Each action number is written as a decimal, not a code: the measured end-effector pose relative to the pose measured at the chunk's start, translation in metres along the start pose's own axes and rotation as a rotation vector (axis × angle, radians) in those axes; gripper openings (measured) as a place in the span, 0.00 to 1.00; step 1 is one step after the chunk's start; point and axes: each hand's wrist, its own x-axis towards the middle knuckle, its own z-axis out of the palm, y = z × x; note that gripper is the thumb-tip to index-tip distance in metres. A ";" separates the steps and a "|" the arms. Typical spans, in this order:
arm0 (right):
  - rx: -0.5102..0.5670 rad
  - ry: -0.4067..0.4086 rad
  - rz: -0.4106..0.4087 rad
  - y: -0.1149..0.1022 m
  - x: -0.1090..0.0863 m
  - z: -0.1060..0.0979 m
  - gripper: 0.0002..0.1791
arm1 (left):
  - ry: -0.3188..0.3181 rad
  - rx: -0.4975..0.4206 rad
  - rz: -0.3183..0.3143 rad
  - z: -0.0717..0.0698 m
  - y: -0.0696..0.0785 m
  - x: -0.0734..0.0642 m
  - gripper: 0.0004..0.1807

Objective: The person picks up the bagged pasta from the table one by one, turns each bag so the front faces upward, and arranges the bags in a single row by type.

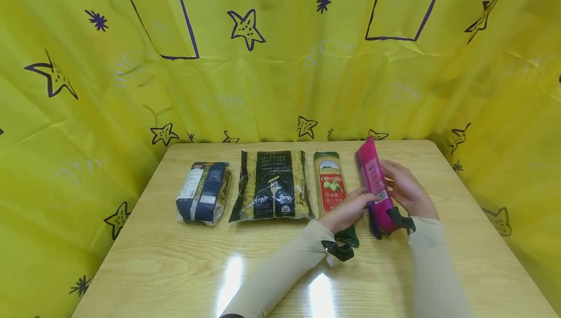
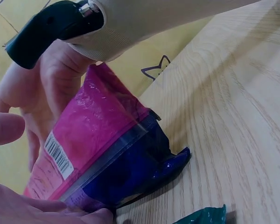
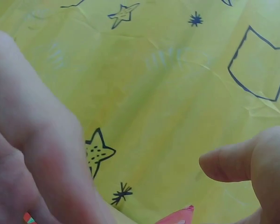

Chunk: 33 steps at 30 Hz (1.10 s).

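A pink package with a dark blue side point(image 1: 376, 174) stands tilted on its edge at the right of the table, between both hands. My left hand point(image 1: 346, 209) is at its left side. In the left wrist view its fingers point(image 2: 60, 210) lie along the package's lower side, while the thumb point(image 2: 7, 129) stands apart from the barcode face. On the right side, my right hand point(image 1: 406, 190) rests against the package, part of its fingers hidden behind it. Under the left wrist lies a red and green Olivoilà pasta packet point(image 1: 331, 181), partly covered by that hand.
Left of the Olivoilà packet is a large black-and-clear penne bag point(image 1: 273, 186). Farther left lies a smaller blue bag with white labels point(image 1: 203, 194). Yellow sheeting point(image 1: 280, 84) with drawn stars surrounds the wooden table point(image 1: 175, 269) at the back and sides.
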 end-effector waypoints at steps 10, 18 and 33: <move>-0.059 0.001 -0.011 0.000 0.001 0.009 0.46 | 0.081 -0.005 -0.019 0.004 -0.003 -0.003 0.31; -0.063 -0.009 -0.004 0.003 0.002 0.015 0.48 | 0.186 0.099 -0.004 0.007 -0.008 -0.003 0.31; -0.073 -0.015 -0.024 0.002 0.004 0.021 0.47 | 0.233 0.004 -0.012 0.007 -0.008 -0.002 0.34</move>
